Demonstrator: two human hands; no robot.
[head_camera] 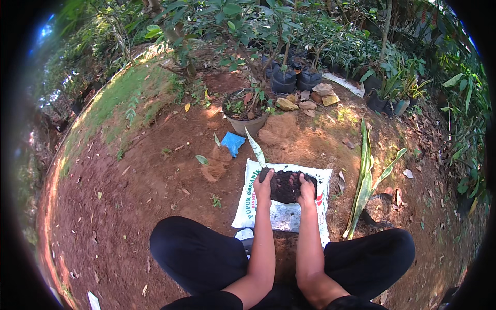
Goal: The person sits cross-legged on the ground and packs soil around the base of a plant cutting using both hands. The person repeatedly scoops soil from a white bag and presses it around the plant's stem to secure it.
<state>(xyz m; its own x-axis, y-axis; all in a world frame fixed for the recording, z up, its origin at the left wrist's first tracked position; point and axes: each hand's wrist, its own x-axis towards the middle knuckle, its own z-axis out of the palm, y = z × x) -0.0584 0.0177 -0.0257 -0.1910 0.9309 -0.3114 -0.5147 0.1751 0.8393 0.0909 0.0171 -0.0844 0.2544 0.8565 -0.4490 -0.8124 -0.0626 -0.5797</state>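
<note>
My left hand (264, 186) and my right hand (307, 190) grip opposite ends of a dark, crumbly mass of potting soil (286, 188). Black edges show at both ends; whether they belong to a plastic grow bag is unclear. A pale mottled snake plant leaf (255, 149) sticks up at the left end, beside my left fingers. Both thumbs lie on top, and most other fingers are hidden. Underneath is a white plastic sack (279, 219) with printed writing and soil crumbs on it, lying flat before my crossed legs.
Long snake plant leaves (362, 190) lie to the right, near a curved black object (376, 221). Ahead are a blue plastic piece (233, 143), brown fibre (282, 130), a potted plant (248, 124), stones (306, 104) and black grow bags (283, 80).
</note>
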